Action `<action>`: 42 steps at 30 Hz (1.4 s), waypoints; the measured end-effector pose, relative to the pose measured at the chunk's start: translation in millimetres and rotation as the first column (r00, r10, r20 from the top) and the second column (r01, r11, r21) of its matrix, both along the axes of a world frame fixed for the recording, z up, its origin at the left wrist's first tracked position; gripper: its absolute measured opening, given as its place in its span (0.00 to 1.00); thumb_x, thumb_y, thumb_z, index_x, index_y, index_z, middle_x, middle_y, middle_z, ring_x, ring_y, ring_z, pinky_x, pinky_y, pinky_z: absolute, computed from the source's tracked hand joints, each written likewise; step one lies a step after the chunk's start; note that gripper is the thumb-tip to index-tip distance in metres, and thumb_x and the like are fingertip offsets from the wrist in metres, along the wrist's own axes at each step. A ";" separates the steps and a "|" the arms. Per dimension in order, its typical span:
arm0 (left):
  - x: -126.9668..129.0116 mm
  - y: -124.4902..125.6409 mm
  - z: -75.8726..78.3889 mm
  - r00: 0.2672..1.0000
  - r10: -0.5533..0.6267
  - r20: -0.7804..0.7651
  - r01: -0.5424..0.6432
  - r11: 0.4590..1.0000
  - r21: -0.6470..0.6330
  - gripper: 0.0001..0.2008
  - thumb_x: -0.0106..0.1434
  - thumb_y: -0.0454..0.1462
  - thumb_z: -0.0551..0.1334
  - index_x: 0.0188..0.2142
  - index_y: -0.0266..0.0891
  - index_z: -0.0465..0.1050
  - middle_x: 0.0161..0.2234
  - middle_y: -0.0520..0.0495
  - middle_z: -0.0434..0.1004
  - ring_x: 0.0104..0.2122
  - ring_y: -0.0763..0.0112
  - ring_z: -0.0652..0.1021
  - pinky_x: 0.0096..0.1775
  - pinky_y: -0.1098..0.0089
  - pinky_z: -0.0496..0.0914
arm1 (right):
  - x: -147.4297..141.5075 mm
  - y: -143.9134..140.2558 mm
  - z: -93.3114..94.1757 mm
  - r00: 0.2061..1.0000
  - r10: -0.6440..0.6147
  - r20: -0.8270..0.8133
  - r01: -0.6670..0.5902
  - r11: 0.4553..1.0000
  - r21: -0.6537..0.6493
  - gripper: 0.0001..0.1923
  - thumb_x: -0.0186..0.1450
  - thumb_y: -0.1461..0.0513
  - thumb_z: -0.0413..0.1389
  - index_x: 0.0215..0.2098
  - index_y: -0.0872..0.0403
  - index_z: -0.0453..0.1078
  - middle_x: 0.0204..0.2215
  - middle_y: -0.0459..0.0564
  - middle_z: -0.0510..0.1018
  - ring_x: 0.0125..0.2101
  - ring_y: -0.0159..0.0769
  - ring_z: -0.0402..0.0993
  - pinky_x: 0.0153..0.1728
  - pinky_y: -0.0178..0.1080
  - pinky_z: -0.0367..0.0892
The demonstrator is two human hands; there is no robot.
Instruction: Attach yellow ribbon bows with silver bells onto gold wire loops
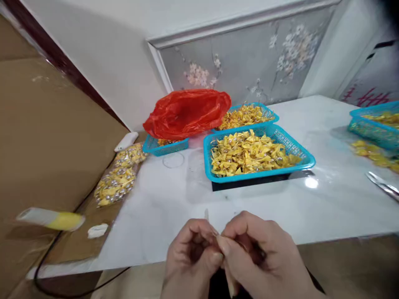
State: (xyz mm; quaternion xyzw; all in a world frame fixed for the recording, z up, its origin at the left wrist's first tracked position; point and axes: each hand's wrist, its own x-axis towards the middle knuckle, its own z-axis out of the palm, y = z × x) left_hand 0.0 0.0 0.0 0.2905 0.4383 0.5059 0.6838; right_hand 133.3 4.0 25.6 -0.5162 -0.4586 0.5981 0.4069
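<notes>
My left hand [190, 257] and my right hand [264, 257] meet at the near edge of the white table [162, 207], fingertips pinched together on a small thin pale piece [206, 214] that pokes up between them. Most of the piece is hidden by my fingers. Beyond my hands sits a blue plastic basket [304, 153] heaped with small folded yellow pieces [249, 153].
A second blue basket [268, 111] of yellow pieces and a third [168, 146] under a red plastic bag [187, 112] stand behind. Another basket [374, 128] with loose yellow pieces [374, 153] is at right, near a metal tool [383, 185]. A clear bag [116, 180] of pieces lies on cardboard at left.
</notes>
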 end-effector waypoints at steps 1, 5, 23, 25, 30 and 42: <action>0.5 0.1 -0.5 1.000 -0.006 0.005 0.006 1.000 -0.004 0.11 0.53 0.41 0.75 0.31 0.41 0.76 0.23 0.56 0.70 0.24 0.79 0.71 0.29 0.79 0.67 | 0.7 1.2 2.3 1.000 0.000 -0.011 0.000 1.000 -0.013 0.15 0.63 0.52 0.51 0.26 0.55 0.64 0.11 0.39 0.61 0.13 0.24 0.61 0.17 0.25 0.55; 1.4 1.1 -1.3 1.000 -0.011 0.005 0.011 1.000 -0.015 0.12 0.53 0.42 0.75 0.31 0.41 0.76 0.22 0.55 0.69 0.24 0.78 0.71 0.29 0.79 0.67 | 2.2 4.8 7.7 0.998 0.001 -0.057 -0.004 0.998 -0.057 0.15 0.62 0.52 0.51 0.25 0.54 0.63 0.11 0.38 0.58 0.12 0.24 0.61 0.16 0.25 0.54; 6.9 1.9 1.4 0.994 0.080 -0.072 -0.084 0.995 -0.051 0.15 0.47 0.43 0.77 0.28 0.40 0.76 0.19 0.55 0.68 0.24 0.76 0.71 0.28 0.78 0.67 | 2.0 6.0 2.1 0.995 0.004 -0.101 -0.010 0.998 -0.065 0.14 0.62 0.53 0.53 0.26 0.55 0.62 0.12 0.40 0.63 0.12 0.23 0.61 0.16 0.25 0.57; 8.9 1.8 3.0 0.991 0.113 -0.077 -0.118 0.991 -0.062 0.16 0.45 0.44 0.78 0.27 0.39 0.76 0.18 0.56 0.67 0.23 0.77 0.70 0.27 0.78 0.66 | 2.3 6.6 2.9 0.994 0.012 -0.113 -0.020 0.997 -0.074 0.14 0.61 0.53 0.53 0.26 0.54 0.62 0.11 0.38 0.60 0.12 0.23 0.61 0.16 0.25 0.58; 9.0 1.3 3.5 0.989 0.116 -0.091 -0.122 0.991 -0.063 0.16 0.45 0.44 0.78 0.27 0.39 0.75 0.19 0.54 0.69 0.23 0.77 0.70 0.27 0.78 0.66 | 3.0 7.7 4.2 0.996 0.033 -0.080 -0.040 0.995 -0.088 0.15 0.62 0.52 0.53 0.26 0.55 0.63 0.12 0.37 0.58 0.13 0.23 0.61 0.16 0.25 0.58; 7.7 2.1 2.9 0.991 0.089 -0.103 -0.097 0.992 -0.075 0.18 0.44 0.46 0.78 0.27 0.39 0.75 0.21 0.54 0.70 0.22 0.79 0.69 0.27 0.79 0.65 | 2.3 9.3 -2.4 0.991 0.042 -0.125 -0.052 0.996 -0.076 0.13 0.60 0.54 0.54 0.27 0.56 0.64 0.13 0.38 0.58 0.13 0.23 0.60 0.16 0.25 0.53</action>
